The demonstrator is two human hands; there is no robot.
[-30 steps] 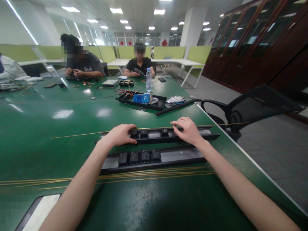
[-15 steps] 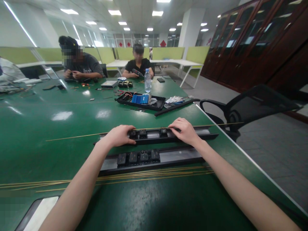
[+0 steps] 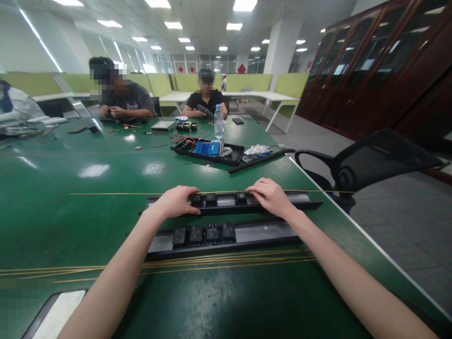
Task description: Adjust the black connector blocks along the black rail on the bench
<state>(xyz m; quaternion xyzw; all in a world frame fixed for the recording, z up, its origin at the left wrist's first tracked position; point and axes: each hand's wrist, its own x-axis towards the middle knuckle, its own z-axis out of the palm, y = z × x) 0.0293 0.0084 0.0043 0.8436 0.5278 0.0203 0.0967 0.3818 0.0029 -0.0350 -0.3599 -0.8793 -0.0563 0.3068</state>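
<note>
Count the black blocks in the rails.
7: four blocks in a row in the nearer rail; in the farther rail, two blocks by the left hand, one block by the right hand. Hands may hide more.

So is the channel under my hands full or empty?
Partly filled: three small black blocks show inside the farther channel, with bare silvery floor between two of them.

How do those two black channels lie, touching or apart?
Apart: the head view shows a strip of green tabletop between the rear channel and the front channel.
</note>
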